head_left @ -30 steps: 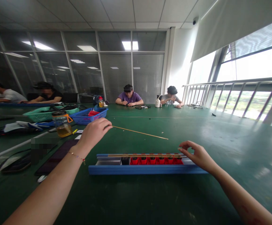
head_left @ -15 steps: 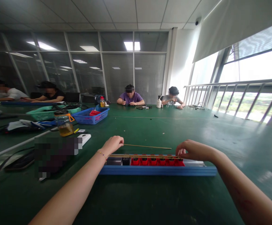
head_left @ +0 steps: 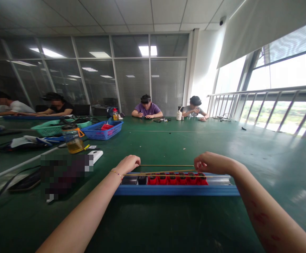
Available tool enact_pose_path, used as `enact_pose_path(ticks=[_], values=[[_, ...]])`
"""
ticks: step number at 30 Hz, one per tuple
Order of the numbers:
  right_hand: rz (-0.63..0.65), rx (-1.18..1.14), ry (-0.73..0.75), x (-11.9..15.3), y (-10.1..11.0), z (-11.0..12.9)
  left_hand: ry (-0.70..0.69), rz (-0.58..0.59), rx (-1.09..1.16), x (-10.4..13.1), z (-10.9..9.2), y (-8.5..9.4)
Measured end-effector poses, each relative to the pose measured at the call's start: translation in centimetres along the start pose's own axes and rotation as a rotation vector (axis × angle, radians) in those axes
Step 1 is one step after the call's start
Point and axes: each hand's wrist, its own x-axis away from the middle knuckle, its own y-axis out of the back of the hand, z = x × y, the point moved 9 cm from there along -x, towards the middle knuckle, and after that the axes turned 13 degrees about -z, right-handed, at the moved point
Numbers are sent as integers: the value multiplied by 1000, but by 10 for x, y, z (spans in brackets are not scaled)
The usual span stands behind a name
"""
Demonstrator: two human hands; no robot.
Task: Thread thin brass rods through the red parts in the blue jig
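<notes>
A thin yellowish stick (head_left: 166, 165) stretches between my hands, above the far edge of a long blue tray (head_left: 176, 190). My left hand (head_left: 129, 164) is closed in a pinch on its left end. My right hand (head_left: 208, 163), fingers curled and closed, is at its right end; the fingertips are partly hidden. A second thin stick (head_left: 169, 172) slants up toward the right fingers, and I cannot tell whether they touch it. Another stick (head_left: 180, 175) lies lengthwise over the tray. Inside the tray stands a row of red bins (head_left: 172, 180) with dark contents, beside a black block (head_left: 142, 180).
To the left are a phone (head_left: 26, 181), a dark pouch (head_left: 65, 175), a jar of amber liquid (head_left: 74, 140), a blue basket (head_left: 102, 130) and a green basket (head_left: 46, 129). Several other people sit around the green table (head_left: 153, 221); a railing (head_left: 263, 109) runs along the right.
My right hand has moved up and slightly left, off the tray's right part to the stick's right end. That stick is now level, and another stick's right end has risen.
</notes>
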Motion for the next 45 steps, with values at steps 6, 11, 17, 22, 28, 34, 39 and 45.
enact_pose_path(ticks=[6,11,17,22,28,34,39,45], values=[[-152,46,-89,10,33,-24,2,3,6,0,1,-1],[-189,89,-189,24,48,-60,2,-7,15,0,2,-1],[-153,141,-194,22,33,-80,17,-7,19,1,3,1],[-120,170,-211,5,3,-84,20,-18,16,1,0,4],[-135,165,-199,-14,-30,-77,22,0,53,3,-3,4],[-128,95,-143,-23,-53,-65,22,8,47,3,1,2],[-70,23,-112,-29,-67,-62,16,6,43,2,1,0],[-28,-57,-64,-28,-74,-59,-6,2,50,1,-1,0]])
